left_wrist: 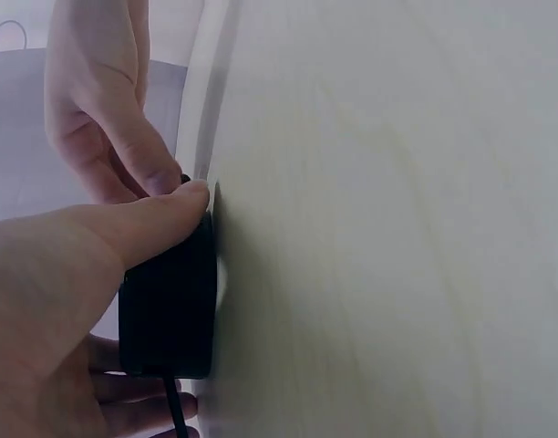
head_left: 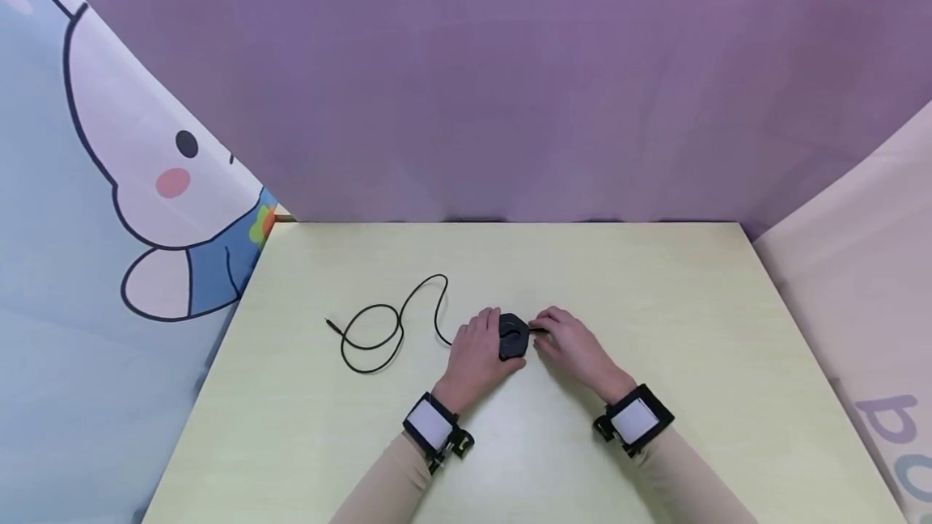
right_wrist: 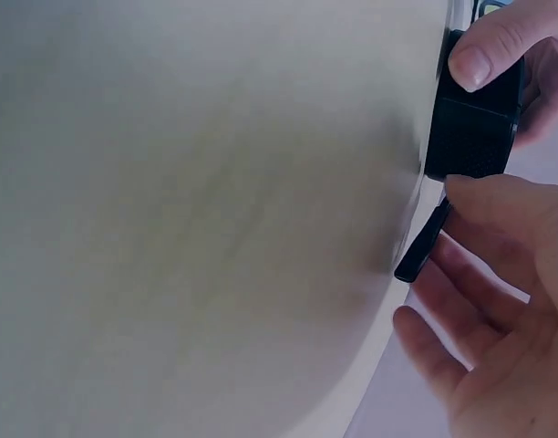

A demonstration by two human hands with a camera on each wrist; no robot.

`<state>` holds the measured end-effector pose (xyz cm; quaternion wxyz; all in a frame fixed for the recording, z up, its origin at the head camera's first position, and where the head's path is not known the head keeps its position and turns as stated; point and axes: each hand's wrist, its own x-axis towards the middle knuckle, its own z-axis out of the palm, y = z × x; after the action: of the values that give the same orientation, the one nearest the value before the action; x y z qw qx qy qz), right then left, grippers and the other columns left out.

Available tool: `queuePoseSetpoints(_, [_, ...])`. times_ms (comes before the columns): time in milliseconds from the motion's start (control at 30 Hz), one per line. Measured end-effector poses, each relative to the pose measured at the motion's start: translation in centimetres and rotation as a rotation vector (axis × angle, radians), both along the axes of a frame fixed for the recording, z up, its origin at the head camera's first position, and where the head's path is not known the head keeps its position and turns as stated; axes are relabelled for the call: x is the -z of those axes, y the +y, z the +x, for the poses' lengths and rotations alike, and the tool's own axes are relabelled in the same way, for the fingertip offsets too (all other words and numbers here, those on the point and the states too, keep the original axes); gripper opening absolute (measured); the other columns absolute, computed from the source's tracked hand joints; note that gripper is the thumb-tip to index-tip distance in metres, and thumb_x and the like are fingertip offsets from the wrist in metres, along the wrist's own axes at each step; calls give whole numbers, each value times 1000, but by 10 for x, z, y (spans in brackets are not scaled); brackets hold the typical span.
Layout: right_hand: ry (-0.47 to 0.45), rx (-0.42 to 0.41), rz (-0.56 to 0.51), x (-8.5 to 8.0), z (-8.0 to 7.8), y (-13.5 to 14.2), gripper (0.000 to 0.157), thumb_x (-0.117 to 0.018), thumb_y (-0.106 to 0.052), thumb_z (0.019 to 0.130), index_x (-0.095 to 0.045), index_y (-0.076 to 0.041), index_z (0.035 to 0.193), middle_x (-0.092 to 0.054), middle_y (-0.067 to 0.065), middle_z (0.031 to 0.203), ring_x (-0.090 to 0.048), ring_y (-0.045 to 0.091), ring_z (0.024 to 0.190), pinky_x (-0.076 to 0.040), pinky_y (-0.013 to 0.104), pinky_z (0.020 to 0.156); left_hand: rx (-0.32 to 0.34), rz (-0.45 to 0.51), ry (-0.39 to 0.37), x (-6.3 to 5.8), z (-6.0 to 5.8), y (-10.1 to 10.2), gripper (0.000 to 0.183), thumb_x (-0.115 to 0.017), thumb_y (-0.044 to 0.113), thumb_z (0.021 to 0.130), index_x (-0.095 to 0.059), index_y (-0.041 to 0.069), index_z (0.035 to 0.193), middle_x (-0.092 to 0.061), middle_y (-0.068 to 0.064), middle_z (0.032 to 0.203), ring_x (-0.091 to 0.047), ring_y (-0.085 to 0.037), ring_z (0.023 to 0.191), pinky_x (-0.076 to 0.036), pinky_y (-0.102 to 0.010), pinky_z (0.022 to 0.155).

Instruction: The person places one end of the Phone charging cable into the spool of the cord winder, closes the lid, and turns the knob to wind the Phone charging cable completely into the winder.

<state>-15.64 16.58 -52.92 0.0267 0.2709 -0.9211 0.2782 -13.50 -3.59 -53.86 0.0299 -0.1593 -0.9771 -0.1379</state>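
- Fingers, head view: the left hand (head_left: 476,352) holds a black box (head_left: 513,336) from its left side, fingers at the far edge and thumb at the near edge. The right hand (head_left: 575,346) pinches a short black stub (head_left: 539,331) at the box's right side, with a narrow gap between its fingertips. The box sits between the hands on the pale table (head_left: 291,427); a thin cord (head_left: 400,322) loops to the left.
- Left wrist view: the left thumb lies across the box near the right fingertips, and the cord comes out at the opposite end. A firm hold here should stop the box from twisting; lifting the thumb clear of the stub's end would give the right fingers more room.
- Right wrist view: the stub slants out from beside the box, under the right fingertips. A finger hides where stub and box meet, so I cannot tell whether they are joined. I would hold the stub close to that end, line it up straight, and press or pull along its length, never sideways.
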Motion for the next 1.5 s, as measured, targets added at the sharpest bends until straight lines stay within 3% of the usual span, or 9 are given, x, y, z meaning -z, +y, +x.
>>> queuePoseSetpoints(267, [19,8,15,0,-5,-1,17,-80,-4,88,-77,-2,105,-72,9,101,-68,28,95,-57,46,85,2,36,3,2,-2,0,84,-82,55,83,-53,-2,139,-64,-16,129,-64,-29,115,-55,-41,95])
queuePoseSetpoints(433, [-23,11,-18,0,-8,-2,11,-79,-6,90,-78,-6,100,-72,5,98,-67,25,94,-57,44,85,17,42,25,-2,-3,-2,77,-80,50,84,-55,0,138,-65,-14,125,-66,-27,109,-56,-39,95])
queuePoseSetpoints(567, [-35,-3,-52,-2,-9,-1,11,-79,-6,90,-77,-6,101,-72,3,98,-66,22,94,-57,41,85,39,88,71,-5,-2,-6,73,-80,46,84,-55,2,137,-66,-15,122,-69,-29,101,-58,-39,89])
queuePoseSetpoints(667, [-36,-26,-105,-5,-8,2,12,-78,-6,91,-77,-8,103,-72,1,98,-65,19,93,-57,37,82,72,169,83,-11,0,-11,74,-82,41,84,-54,1,139,-66,-15,125,-69,-29,104,-58,-40,91])
queuePoseSetpoints(867, [4,-90,-264,-17,-8,8,15,-78,-5,90,-77,-11,103,-71,-4,98,-64,16,95,-57,34,80,121,320,134,-31,2,-22,85,-91,35,78,-51,-5,141,-71,-19,118,-71,-31,103,-58,-43,92])
queuePoseSetpoints(1167, [169,-141,-375,-40,-3,7,19,-80,4,85,-77,-11,97,-69,-4,96,-63,17,95,-56,24,82,192,294,316,-62,8,-32,89,-93,47,72,-55,-1,137,-74,-14,114,-73,-25,99,-60,-38,86])
queuePoseSetpoints(1400, [278,-154,-431,-68,4,6,26,-82,9,79,-76,-9,97,-69,0,95,-61,18,94,-49,15,86,230,379,386,-90,12,-36,93,-95,49,69,-57,0,137,-73,-13,121,-71,-25,107,-59,-40,91])
queuePoseSetpoints(1500, [305,-145,-448,-82,9,6,17,-81,2,85,-76,-9,97,-70,2,96,-61,19,94,-48,16,85,242,412,400,-101,13,-36,94,-95,49,67,-57,0,138,-73,-13,121,-71,-24,107,-58,-40,92])
